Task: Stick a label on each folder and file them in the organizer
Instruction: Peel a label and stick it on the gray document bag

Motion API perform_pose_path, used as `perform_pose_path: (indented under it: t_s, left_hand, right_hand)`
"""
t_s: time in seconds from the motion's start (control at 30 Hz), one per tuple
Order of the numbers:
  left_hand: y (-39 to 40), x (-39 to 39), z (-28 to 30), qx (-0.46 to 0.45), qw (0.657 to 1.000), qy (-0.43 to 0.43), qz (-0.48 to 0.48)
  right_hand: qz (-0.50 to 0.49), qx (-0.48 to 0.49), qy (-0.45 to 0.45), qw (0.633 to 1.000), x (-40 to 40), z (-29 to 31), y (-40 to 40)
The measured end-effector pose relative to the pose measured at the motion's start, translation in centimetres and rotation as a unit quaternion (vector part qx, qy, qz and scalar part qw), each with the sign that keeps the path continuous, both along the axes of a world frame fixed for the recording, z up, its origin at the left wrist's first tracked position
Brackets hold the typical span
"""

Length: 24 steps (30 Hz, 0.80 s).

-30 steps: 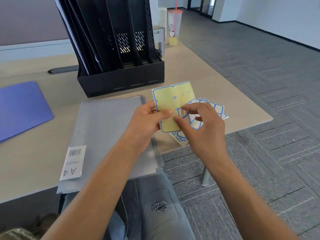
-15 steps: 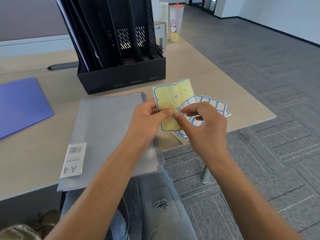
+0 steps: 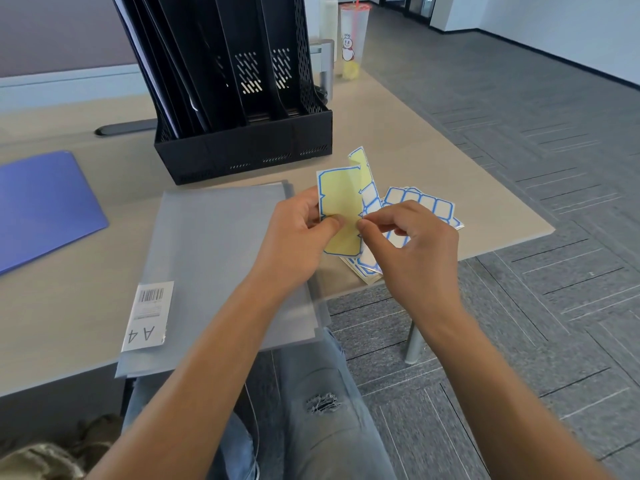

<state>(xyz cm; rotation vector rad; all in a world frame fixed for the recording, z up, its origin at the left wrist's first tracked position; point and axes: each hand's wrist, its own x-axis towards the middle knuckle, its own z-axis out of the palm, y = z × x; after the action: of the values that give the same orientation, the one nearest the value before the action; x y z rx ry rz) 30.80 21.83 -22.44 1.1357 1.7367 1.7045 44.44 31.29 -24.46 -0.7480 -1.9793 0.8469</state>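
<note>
My left hand pinches a yellow label sheet with blue outlines, held above the desk's right part and bent along its length. My right hand pinches the sheet's right edge with thumb and forefinger, at a white blue-framed label. More label sheets lie fanned on the desk beneath the hands. A stack of grey translucent folders with an A4 barcode sticker lies in front of me. The black mesh organizer stands behind it, with dark folders in its left slots.
A blue folder lies at the left of the wooden desk. A clear drink cup with a red straw stands behind the organizer. The desk's right corner ends close to the label sheets; grey carpet lies beyond. My knees are under the desk's front edge.
The yellow sheet was flat; it is now folded back lengthwise, with white labels showing on its right side. My right hand's pinch moved to that edge.
</note>
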Motion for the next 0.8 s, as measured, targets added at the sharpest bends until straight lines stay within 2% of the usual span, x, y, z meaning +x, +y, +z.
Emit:
perform_pose_path:
  t_s: [0.5,0.8]
  left_hand:
    - [-0.48,-0.18,-0.08,-0.02,1.0,0.023,-0.005]
    - [-0.29,-0.26,-0.25,-0.031,0.999,0.021,0.008]
  right_hand:
    - [0.019,-0.03,0.0,0.999,-0.24,0.28,-0.32]
    - [0.007,-0.119,0.023,0.993,-0.19,0.65,-0.4]
